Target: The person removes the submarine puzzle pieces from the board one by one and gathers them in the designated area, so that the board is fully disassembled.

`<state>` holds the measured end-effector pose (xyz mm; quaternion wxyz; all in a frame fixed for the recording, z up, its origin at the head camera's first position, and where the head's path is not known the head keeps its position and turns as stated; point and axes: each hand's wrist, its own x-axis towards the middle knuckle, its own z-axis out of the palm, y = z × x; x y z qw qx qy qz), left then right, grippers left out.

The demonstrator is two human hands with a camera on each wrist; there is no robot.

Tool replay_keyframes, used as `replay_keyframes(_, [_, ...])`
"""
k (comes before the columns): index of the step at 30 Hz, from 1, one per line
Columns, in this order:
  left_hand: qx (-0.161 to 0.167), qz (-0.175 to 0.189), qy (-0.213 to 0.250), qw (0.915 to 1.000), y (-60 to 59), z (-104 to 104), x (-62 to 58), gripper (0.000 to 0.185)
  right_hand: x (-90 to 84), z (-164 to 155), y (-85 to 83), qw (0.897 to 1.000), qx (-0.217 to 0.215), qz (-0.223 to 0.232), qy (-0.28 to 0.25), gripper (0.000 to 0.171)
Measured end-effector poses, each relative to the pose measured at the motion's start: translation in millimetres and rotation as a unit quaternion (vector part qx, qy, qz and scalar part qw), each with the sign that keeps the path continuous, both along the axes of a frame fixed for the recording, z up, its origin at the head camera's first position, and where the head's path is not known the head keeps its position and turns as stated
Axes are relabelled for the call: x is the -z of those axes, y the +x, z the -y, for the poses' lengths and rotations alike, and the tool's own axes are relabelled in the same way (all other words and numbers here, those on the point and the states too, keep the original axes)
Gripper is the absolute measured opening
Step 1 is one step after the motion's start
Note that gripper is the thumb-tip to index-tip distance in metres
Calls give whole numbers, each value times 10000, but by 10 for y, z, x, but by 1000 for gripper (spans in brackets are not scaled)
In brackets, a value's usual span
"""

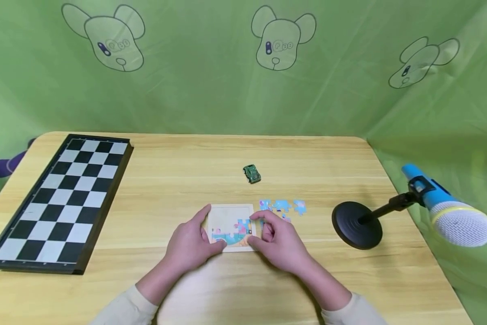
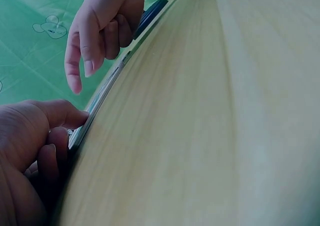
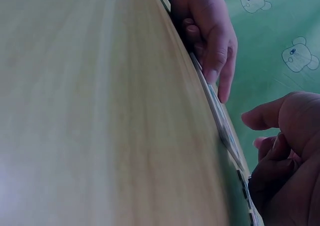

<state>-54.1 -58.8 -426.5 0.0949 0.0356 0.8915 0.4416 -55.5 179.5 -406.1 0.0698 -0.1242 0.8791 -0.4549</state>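
Observation:
A square jigsaw tray (image 1: 223,215) with a pale rim lies on the table. Joined pieces (image 1: 233,238) fill its lower part and climb on the right side; the upper left shows bare backing. My left hand (image 1: 188,243) holds the tray's left side, thumb on the near edge and index finger by the far left corner. Over the right edge hovers my right hand (image 1: 284,246), thumb and index finger spread apart, other fingers curled, nothing seen between them. In the left wrist view, that right hand (image 2: 107,26) appears raised above the tray. Loose blue-and-pink puzzle pieces (image 1: 282,206) lie beyond it.
A small green toy car (image 1: 252,174) sits behind the tray. To the right stands a blue microphone (image 1: 450,203) on a round black base (image 1: 357,225). A black-and-white chessboard (image 1: 60,203) lies at the left. Green cloth (image 1: 211,99) hangs behind the wooden table (image 1: 178,171).

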Motion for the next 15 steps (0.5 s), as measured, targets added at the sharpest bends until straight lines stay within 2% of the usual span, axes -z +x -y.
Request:
replay_keyframes(7, [30, -123, -11, 9999, 3, 6, 21, 96, 7, 82, -33, 9991, -5, 157, 405, 43])
replay_keyframes(15, [24, -135, 1, 9999, -1, 6, 28, 96, -11, 174, -81, 9970, -65, 387, 673, 39])
